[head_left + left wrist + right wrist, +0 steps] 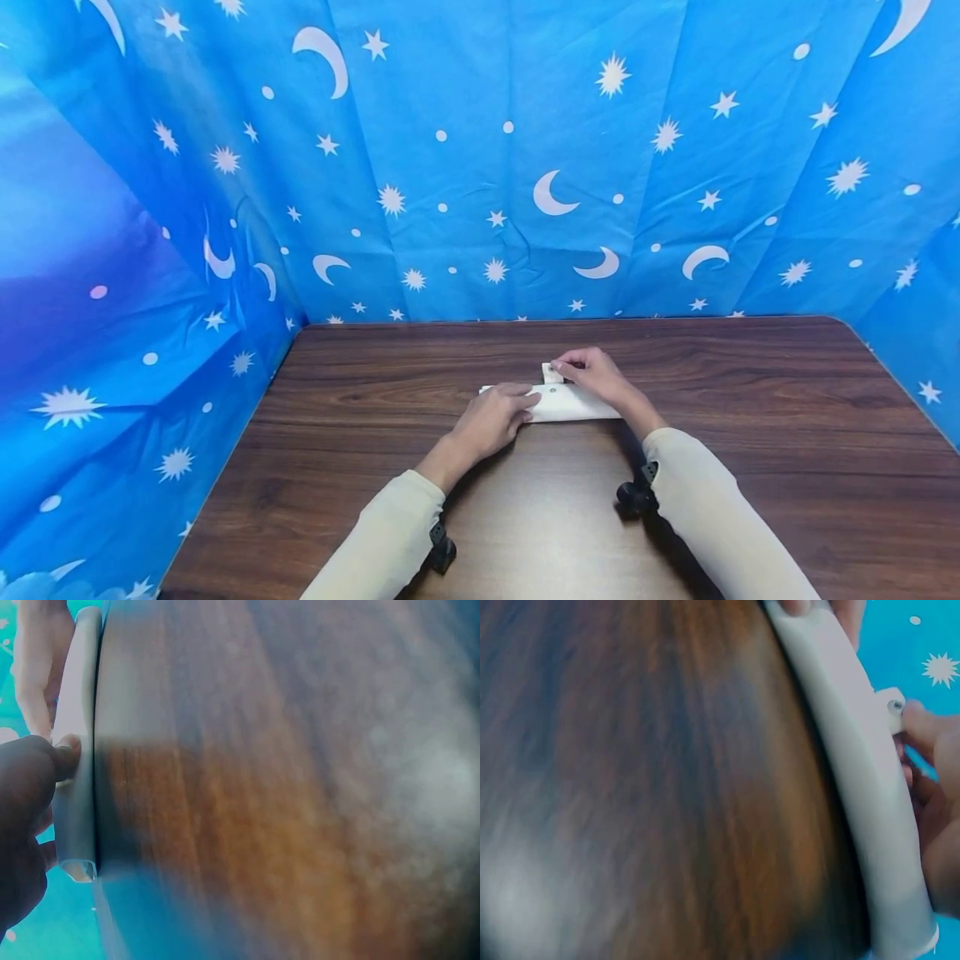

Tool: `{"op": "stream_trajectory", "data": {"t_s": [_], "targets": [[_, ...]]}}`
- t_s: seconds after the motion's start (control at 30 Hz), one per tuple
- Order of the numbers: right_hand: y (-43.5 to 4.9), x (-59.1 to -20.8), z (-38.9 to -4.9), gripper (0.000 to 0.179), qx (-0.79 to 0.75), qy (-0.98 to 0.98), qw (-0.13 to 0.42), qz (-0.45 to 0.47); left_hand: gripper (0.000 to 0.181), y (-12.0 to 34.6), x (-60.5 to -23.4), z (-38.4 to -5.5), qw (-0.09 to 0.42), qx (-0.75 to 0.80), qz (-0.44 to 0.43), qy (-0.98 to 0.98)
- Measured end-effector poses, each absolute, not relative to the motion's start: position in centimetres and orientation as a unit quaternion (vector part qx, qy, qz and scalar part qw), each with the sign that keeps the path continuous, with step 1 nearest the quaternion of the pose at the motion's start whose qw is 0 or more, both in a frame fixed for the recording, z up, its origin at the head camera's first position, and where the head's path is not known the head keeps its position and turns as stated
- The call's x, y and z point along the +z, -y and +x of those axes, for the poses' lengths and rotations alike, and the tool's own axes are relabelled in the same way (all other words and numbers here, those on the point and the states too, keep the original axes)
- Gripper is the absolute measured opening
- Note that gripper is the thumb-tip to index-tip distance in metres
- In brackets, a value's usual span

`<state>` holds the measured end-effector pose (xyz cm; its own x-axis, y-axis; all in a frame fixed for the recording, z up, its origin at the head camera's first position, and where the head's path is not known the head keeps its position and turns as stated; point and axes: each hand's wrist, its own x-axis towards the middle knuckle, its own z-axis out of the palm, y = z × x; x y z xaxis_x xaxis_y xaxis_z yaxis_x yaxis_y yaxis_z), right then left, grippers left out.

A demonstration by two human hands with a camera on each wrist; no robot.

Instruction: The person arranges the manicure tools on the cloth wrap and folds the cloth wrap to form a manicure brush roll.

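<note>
A long, flat white pouch [576,406] lies across the table, with a small metal snap stud [553,390] near its upper edge. My left hand [491,417] grips its left part; in the left wrist view the thumb lies on the near side and fingers reach round behind. A short white snap tab [886,712] sticks up from the far edge, carrying a metal snap of its own. Thumb and fingers of my right hand [597,375] pinch the end of this tab, just above the stud. One end of the pouch [78,825] shows a hollow opening in the left wrist view.
The dark wood-grain table [360,375] extends around both hands. Behind it and on the left hangs a blue cloth [465,100] with white moons and stars. Black wrist cameras [636,498] are fixed at the pale sleeves [390,533].
</note>
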<state>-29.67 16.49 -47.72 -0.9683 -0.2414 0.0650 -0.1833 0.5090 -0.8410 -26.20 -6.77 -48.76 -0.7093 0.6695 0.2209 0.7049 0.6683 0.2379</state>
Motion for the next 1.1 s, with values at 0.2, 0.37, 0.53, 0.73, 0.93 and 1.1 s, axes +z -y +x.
{"op": "stream_trajectory", "data": {"t_s": [0.2, 0.37, 0.53, 0.73, 0.93, 1.1], "targets": [[-17.1, -48.6, -29.2, 0.008, -0.494, -0.834, -0.017, -0.245, 0.033, 6.9, -48.6, -26.4, 0.063, -0.149, -0.372, 0.914], [-17.4, -49.0, -28.9, 0.01, -0.461, -0.83, -0.045, -0.312, 0.033, 6.7, -48.8, -26.4, 0.053, -0.16, -0.37, 0.914], [-17.6, -49.2, -28.7, 0.011, -0.425, -0.838, -0.063, -0.336, 0.032, 6.6, -48.8, -26.4, 0.05, -0.163, -0.369, 0.914], [-17.8, -49.4, -28.2, 0.01, -0.388, -0.843, -0.072, -0.364, 0.031, 6.5, -49.1, -26.3, 0.065, -0.168, -0.376, 0.909], [-17.5, -49.5, -27.8, 0.01, -0.363, -0.844, -0.072, -0.387, 0.03, 6.7, -49.5, -26.0, 0.071, -0.169, -0.378, 0.907], [-17.4, -49.5, -28.1, 0.008, -0.36, -0.847, -0.072, -0.385, 0.031, 6.9, -49.5, -26.1, 0.066, -0.178, -0.377, 0.906]]}}
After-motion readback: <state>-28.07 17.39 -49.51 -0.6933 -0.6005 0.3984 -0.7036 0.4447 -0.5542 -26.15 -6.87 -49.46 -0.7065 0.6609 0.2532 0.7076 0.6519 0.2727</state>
